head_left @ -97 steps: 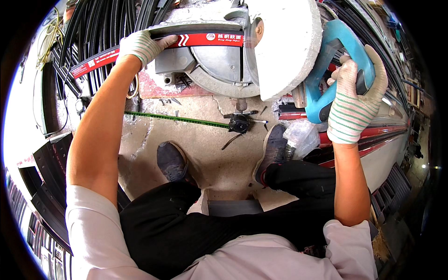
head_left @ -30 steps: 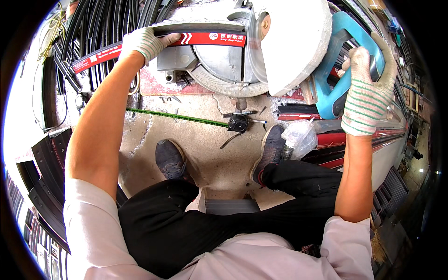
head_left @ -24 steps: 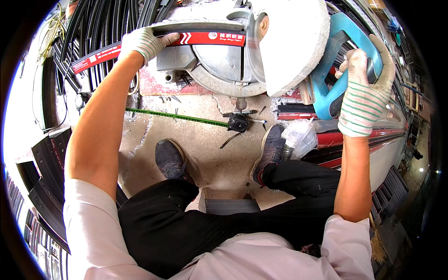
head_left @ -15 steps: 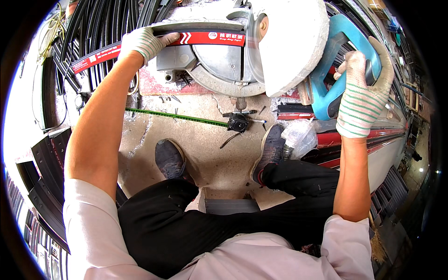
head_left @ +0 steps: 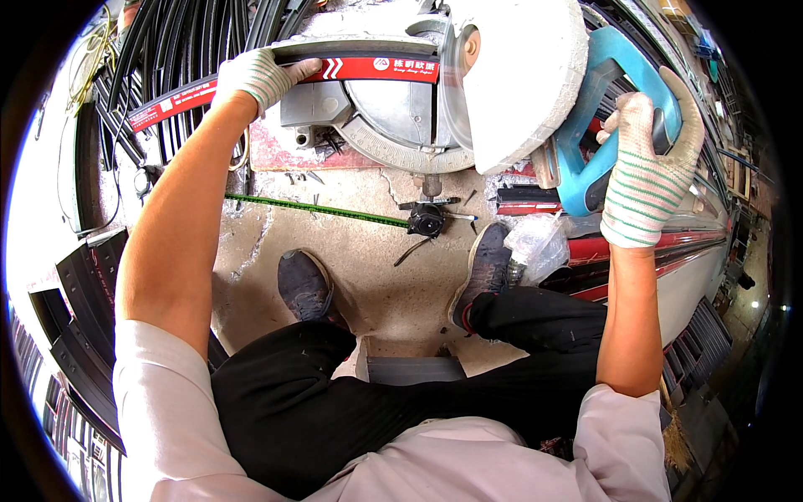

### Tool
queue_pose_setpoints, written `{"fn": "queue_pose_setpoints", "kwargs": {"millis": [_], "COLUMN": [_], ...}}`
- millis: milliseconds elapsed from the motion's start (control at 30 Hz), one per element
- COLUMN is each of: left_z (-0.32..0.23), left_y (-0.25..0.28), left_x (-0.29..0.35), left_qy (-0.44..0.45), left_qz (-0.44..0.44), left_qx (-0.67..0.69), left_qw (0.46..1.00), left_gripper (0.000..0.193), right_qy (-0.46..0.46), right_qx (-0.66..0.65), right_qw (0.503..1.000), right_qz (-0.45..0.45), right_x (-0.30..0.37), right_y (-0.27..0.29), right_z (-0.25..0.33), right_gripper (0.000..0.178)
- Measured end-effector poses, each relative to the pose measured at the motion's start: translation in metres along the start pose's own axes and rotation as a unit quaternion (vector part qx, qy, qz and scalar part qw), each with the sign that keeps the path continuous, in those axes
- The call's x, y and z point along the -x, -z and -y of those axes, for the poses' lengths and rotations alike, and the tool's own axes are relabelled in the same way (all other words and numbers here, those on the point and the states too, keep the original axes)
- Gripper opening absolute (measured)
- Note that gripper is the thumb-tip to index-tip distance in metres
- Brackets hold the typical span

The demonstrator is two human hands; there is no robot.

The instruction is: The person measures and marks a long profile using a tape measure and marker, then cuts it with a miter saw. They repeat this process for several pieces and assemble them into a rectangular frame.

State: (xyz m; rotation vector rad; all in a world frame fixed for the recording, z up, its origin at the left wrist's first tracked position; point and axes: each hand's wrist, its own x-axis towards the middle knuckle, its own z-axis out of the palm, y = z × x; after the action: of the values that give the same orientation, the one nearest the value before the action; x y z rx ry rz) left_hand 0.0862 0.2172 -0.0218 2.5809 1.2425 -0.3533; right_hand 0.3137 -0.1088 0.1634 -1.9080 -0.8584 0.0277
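My left hand (head_left: pixel 261 81), in a striped knit glove, grips a long profile strip (head_left: pixel 368 70) with a black edge and a red printed face. Its right end lies across the table of a mitre saw (head_left: pixel 393 109), close beside the blade. My right hand (head_left: pixel 646 163), gloved alike, is wrapped round the teal saw handle (head_left: pixel 577 159), thumb up along its outer side. A large white, dusty blade guard (head_left: pixel 535 75) covers most of the blade. Some fingertips of the right hand show through the handle's opening.
On the floor a black tape measure (head_left: pixel 427 219) has its green tape (head_left: pixel 318 207) pulled out leftward. Black profiles (head_left: pixel 192 42) lie in a heap at the far left. Red and black strips (head_left: pixel 619 249) and a clear plastic bag (head_left: pixel 538 243) lie at the right, near my shoe (head_left: pixel 485 268).
My right hand and the saw handle have shifted very slightly left. The left hand and the profile strip stay in place.
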Motion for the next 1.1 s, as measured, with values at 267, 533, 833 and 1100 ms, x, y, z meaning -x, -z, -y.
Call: {"fn": "queue_pose_setpoints", "kwargs": {"millis": [267, 533, 833, 1100], "left_z": [-0.002, 0.000, -0.001, 0.002], "left_y": [0.000, -0.002, 0.000, -0.006], "left_x": [0.000, -0.002, 0.000, -0.003], "left_qy": [-0.004, -0.003, -0.004, -0.011], "left_qz": [0.000, 0.000, -0.004, -0.010], "left_qx": [-0.006, -0.002, 0.019, 0.002], "left_qw": [1.000, 1.000, 1.000, 1.000], "left_gripper": [0.079, 0.079, 0.084, 0.082], "right_qy": [-0.002, -0.005, -0.012, -0.005], "right_qx": [-0.006, -0.024, -0.030, -0.012], "right_qw": [1.000, 1.000, 0.999, 1.000], "right_qz": [-0.001, -0.006, -0.012, -0.017], "right_x": [0.001, 0.004, 0.010, 0.014], "right_y": [0.000, -0.001, -0.005, -0.004], "right_z": [0.000, 0.000, 0.003, -0.002], "right_gripper": [0.046, 0.044, 0.044, 0.043]}}
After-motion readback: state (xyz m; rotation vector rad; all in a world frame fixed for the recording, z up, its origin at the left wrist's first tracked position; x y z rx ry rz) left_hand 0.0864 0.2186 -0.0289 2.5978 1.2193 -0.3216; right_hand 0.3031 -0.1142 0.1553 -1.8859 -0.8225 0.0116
